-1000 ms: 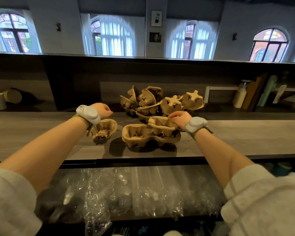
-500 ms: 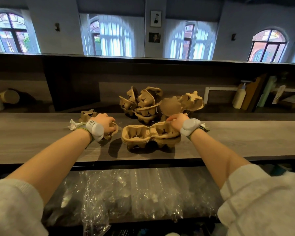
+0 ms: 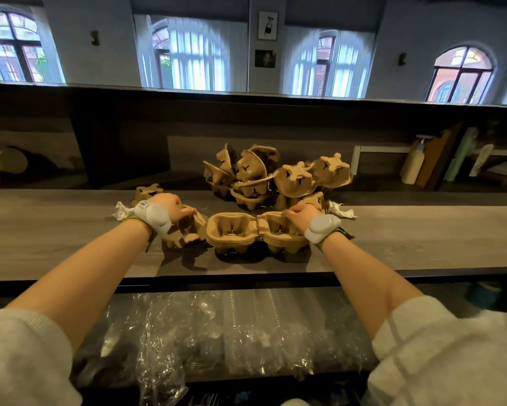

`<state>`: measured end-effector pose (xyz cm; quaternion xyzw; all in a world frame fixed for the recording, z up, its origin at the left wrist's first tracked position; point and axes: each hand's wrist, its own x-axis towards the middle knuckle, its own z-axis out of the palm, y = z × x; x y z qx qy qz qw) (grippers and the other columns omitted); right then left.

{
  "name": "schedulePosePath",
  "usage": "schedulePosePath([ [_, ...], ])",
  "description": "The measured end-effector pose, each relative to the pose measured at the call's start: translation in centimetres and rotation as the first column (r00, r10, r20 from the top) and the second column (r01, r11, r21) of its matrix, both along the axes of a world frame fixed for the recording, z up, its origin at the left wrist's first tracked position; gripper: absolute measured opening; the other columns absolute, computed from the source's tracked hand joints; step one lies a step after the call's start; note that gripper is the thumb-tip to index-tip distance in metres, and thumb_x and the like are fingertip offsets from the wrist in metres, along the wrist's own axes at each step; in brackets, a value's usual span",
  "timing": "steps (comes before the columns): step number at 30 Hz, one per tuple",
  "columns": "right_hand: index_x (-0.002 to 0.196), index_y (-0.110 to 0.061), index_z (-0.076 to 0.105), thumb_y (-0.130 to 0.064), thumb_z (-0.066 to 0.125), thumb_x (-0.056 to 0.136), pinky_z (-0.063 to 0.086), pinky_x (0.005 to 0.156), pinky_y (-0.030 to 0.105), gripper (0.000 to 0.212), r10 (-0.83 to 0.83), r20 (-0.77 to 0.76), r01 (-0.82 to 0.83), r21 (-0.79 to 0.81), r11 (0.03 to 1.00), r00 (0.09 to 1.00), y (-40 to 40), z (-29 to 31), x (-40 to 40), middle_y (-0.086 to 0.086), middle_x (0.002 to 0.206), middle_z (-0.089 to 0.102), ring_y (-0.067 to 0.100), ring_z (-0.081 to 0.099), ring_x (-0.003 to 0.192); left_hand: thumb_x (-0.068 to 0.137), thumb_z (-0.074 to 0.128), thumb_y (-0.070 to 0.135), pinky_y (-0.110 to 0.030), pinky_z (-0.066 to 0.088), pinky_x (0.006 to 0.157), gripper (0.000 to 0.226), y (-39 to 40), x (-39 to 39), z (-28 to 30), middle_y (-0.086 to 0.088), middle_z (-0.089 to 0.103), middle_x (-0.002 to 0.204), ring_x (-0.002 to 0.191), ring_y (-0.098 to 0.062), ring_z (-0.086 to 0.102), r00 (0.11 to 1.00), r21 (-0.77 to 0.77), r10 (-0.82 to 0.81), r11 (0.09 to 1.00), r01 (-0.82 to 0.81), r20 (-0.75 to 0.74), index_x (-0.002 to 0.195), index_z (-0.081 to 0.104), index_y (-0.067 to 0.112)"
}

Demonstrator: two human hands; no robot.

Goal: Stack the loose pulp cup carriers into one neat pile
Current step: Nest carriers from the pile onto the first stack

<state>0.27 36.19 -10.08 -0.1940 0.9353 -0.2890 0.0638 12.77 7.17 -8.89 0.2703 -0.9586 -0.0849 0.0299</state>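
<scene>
My left hand [image 3: 174,207] grips a tipped carrier [image 3: 184,230] just left of the neat pile [image 3: 255,234]; my right hand [image 3: 303,213], fingers curled, holds the pile's rim (loose heap [image 3: 275,177] behind). Dropped crooked, it could jam or topple.

Crumpled paper [image 3: 342,212], pump bottle [image 3: 412,168]

The left hand [image 3: 174,207], raised clear of the grey wooden counter [image 3: 56,238] a second ago, has been lowered onto a single brown pulp cup carrier [image 3: 187,230], now gripped at its far rim. The right hand [image 3: 302,213] has been shifted to the far right edge of the two-cup brown pulp stack [image 3: 255,232], and the carrier held there earlier has been nested flat.
</scene>
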Motion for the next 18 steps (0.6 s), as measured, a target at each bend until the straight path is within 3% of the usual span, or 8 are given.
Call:
schedulePosePath([
  [3,0.123,-0.013,0.064,-0.034,0.045,0.099,0.043,0.096,0.033,0.037,0.000,0.011,0.000,-0.009,1.000,1.000,0.0,0.1,0.1,0.012,0.127,0.062,0.030,0.056,0.116,0.091,0.051,0.050,-0.034,0.053,0.076,0.041,-0.5,0.2,0.1,-0.008,0.067,0.089,0.083,-0.023,0.063,0.988,0.139,0.063,0.989,-0.043,-0.143,0.096,0.066,0.011],
  [6,0.125,-0.013,0.062,-0.033,0.044,0.100,0.041,0.102,0.035,0.037,0.003,0.026,-0.002,-0.011,1.000,1.000,-0.1,0.2,0.2,0.012,0.133,0.057,0.030,0.052,0.122,0.093,0.051,0.045,-0.034,0.053,0.077,0.035,-1.1,0.6,0.8,-0.008,0.066,0.090,0.082,-0.024,0.063,0.933,0.264,0.154,0.962,-0.067,-0.324,0.096,0.064,0.013],
  [10,0.130,-0.013,0.059,-0.032,0.044,0.100,0.038,0.107,0.035,0.038,-0.004,0.071,0.006,-0.033,0.999,0.997,0.0,0.2,0.3,0.011,0.138,0.054,0.030,0.048,0.127,0.099,0.045,0.036,-0.033,0.047,0.068,0.035,-0.4,0.4,3.0,-0.014,0.062,0.090,0.082,-0.031,0.060,0.857,0.472,0.250,0.882,-0.010,-0.450,0.099,0.065,0.007],
  [13,0.128,-0.013,0.061,-0.032,0.046,0.099,0.039,0.103,0.034,0.038,-0.023,0.100,0.032,-0.091,0.995,0.995,-0.2,0.2,0.4,0.011,0.136,0.056,0.029,0.050,0.125,0.098,0.048,0.028,-0.037,0.053,0.073,0.034,1.4,-0.3,4.2,-0.016,0.064,0.103,0.093,-0.030,0.063,0.835,0.689,0.301,0.714,0.123,-0.461,0.119,0.062,0.005],
  [15,0.127,-0.013,0.061,-0.032,0.048,0.098,0.040,0.101,0.033,0.037,-0.037,0.127,0.054,-0.127,0.990,0.991,-0.4,0.1,0.5,0.010,0.134,0.057,0.029,0.051,0.124,0.097,0.050,0.024,-0.036,0.055,0.079,0.029,3.1,-0.6,4.4,-0.012,0.066,0.097,0.091,-0.025,0.064,0.875,0.739,0.243,0.650,0.175,-0.420,0.115,0.063,0.006],
  [18,0.124,-0.013,0.063,-0.033,0.052,0.096,0.041,0.100,0.035,0.036,-0.051,0.167,0.085,-0.199,0.976,0.985,-0.7,-0.5,0.6,0.010,0.131,0.060,0.030,0.053,0.121,0.098,0.047,0.021,-0.024,0.054,0.055,0.020,5.7,-0.7,3.6,-0.005,0.062,0.082,0.072,-0.015,0.061,0.931,0.713,0.124,0.680,0.173,-0.344,0.103,0.064,0.011],
])
